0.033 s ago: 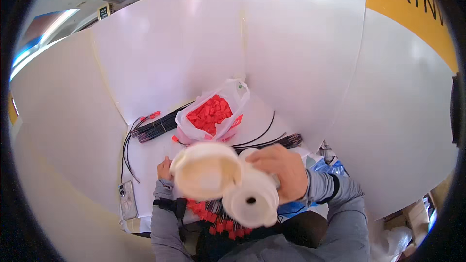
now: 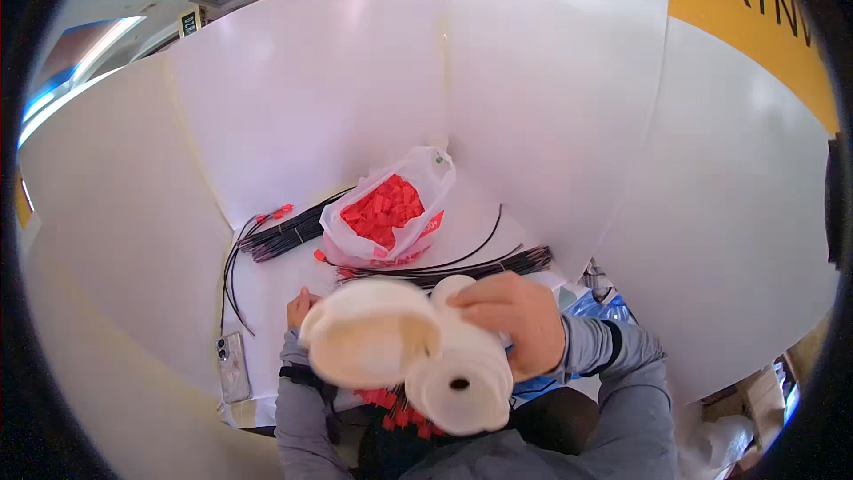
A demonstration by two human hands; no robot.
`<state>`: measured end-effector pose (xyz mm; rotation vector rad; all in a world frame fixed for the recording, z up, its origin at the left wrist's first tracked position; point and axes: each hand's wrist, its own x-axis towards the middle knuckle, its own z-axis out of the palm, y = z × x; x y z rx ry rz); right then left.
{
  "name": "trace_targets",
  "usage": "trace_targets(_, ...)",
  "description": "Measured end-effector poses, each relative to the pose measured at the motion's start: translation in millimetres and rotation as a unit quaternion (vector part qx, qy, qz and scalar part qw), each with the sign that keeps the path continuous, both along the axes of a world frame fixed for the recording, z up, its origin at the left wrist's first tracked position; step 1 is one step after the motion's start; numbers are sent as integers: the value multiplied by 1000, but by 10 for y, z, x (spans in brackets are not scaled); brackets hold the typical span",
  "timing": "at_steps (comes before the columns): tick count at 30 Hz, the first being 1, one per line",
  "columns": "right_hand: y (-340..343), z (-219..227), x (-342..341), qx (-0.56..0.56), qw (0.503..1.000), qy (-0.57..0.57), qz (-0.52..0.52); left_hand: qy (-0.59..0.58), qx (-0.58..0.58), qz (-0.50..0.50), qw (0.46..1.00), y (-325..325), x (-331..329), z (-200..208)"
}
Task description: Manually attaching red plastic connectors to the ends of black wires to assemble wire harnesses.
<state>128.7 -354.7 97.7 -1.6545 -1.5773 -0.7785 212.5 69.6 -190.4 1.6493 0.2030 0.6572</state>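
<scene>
A cream-white bottle (image 2: 458, 387) is tilted close in front of me, its round flip lid (image 2: 373, 338) swung out to the left and a small dark hole in its top. My right hand (image 2: 515, 316) is closed round its side. Beyond the lid, near the left part of the white table, lies my left hand (image 2: 300, 309); the lid covers most of its fingers, so its grip cannot be made out. Below the bottle, several red connectors (image 2: 400, 413) on dark wires hang near my lap, partly hidden by it.
A white plastic bag (image 2: 431, 178) holds many red plastic pieces (image 2: 384, 209). Black cable bundles lie to its left (image 2: 280, 238) and right (image 2: 524, 260). A phone (image 2: 234, 369) rests at the table's left edge. White panels (image 2: 551, 107) enclose the table; blue plastic (image 2: 613, 307) shows at right.
The bottle and its open lid have come slightly lower, toward me, in my right hand, showing more of the cables behind. My left hand has hardly moved.
</scene>
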Motion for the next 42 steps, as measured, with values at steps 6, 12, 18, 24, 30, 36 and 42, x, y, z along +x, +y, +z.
trace_targets(6,27,172,-275,47,997,-60,33,36,-79,-77,993,-225,-148,332)
trace_targets(12,77,223,-310,85,986,-128,64,44,-65,-68,995,-247,-102,346)
trace_targets(18,63,352,-368,87,978,-176,69,29,-72,-70,995,-170,-100,290)
trace_targets(24,-10,487,-403,94,970,-217,56,22,-35,-60,997,-273,-67,320)
trace_targets(30,-14,593,-457,126,956,-258,56,32,-52,-69,996,-193,-78,240)
trace_targets(36,-44,705,-514,158,945,-283,46,36,-66,-56,996,-259,-50,333)
trace_targets(42,-88,803,-613,172,942,-287,3,23,-75,-62,995,-241,-69,314)
